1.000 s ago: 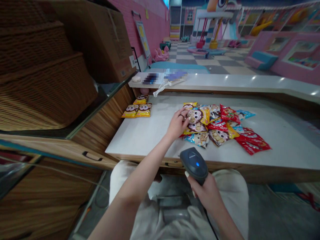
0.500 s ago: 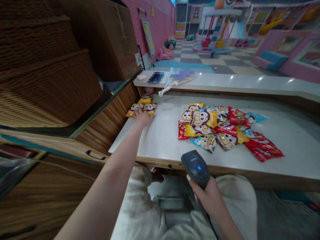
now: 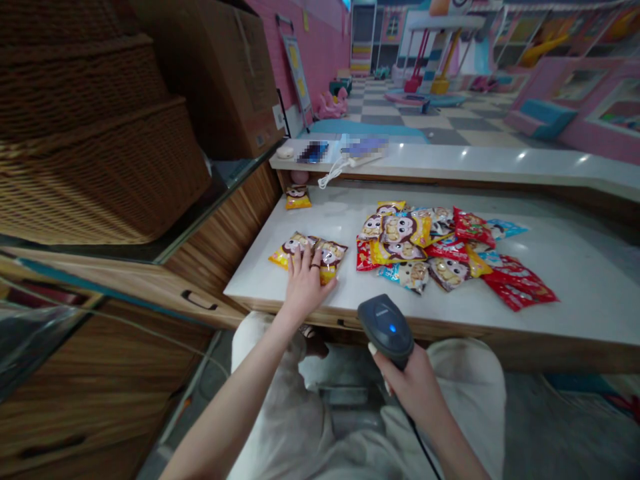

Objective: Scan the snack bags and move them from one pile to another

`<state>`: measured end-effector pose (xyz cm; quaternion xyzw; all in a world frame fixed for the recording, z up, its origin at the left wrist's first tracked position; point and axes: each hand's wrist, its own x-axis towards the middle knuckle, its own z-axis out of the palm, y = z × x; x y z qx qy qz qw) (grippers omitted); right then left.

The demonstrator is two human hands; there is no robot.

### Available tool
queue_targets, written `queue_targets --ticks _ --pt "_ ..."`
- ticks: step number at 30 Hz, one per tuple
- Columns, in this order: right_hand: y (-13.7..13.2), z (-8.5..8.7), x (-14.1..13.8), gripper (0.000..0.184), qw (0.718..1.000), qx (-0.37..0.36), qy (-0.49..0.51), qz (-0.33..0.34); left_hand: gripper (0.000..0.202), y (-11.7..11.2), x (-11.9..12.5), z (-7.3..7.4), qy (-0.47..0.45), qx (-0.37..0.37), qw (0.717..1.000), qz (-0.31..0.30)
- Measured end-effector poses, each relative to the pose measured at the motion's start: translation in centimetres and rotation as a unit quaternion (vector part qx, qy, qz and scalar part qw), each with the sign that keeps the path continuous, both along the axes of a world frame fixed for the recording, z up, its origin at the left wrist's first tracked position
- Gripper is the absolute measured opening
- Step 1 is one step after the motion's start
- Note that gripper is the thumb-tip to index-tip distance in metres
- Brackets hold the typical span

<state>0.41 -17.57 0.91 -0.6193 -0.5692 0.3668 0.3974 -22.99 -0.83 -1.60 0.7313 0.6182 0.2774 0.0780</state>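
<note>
My left hand (image 3: 307, 279) lies flat with fingers spread over two yellow-and-brown snack bags (image 3: 331, 253) near the front of the white desk (image 3: 255, 273). My right hand (image 3: 407, 377) is wrapped round the handle of a dark grey barcode scanner (image 3: 385, 325), whose blue light is on; its head hangs just off the desk's front edge. A single yellow snack bag (image 3: 298, 197) sits at the back left. To the right lies a heap of snack bags (image 3: 403, 230) in yellow, blue and red, with a red bag (image 3: 520, 283) at its right end.
A raised white ledge (image 3: 440, 160) runs along the back, holding two blurred phones, a white cable (image 3: 333, 173) and a small white case (image 3: 285, 153). Wicker baskets (image 3: 100, 173) and a cardboard box (image 3: 235, 80) stand at the left. A play area lies beyond.
My left hand has drawn the two yellow snack bags from the back left toward the front edge and rightward. The single bag stays behind. The scanner is still in my right hand.
</note>
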Motion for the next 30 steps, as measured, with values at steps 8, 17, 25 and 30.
queue_targets --ticks 8,17,25,30 --pt "-0.4 0.5 -0.1 0.032 1.000 -0.006 0.017 0.007 0.066 0.1 1.1 -1.7 -0.007 0.026 0.999 -0.018" --pt "-0.3 0.0 -0.2 0.035 1.000 -0.011 0.020 0.007 0.055 0.2 1.3 0.3 -0.491 -0.028 0.868 -0.072" --pt "0.5 0.2 -0.8 0.034 1.000 0.000 0.031 0.002 0.056 0.7 1.3 1.0 -0.804 -0.266 0.525 -0.082" --pt "0.8 0.5 -1.3 0.033 1.000 0.007 0.030 0.006 0.061 0.5 1.3 1.1 -0.820 -0.270 0.497 -0.083"
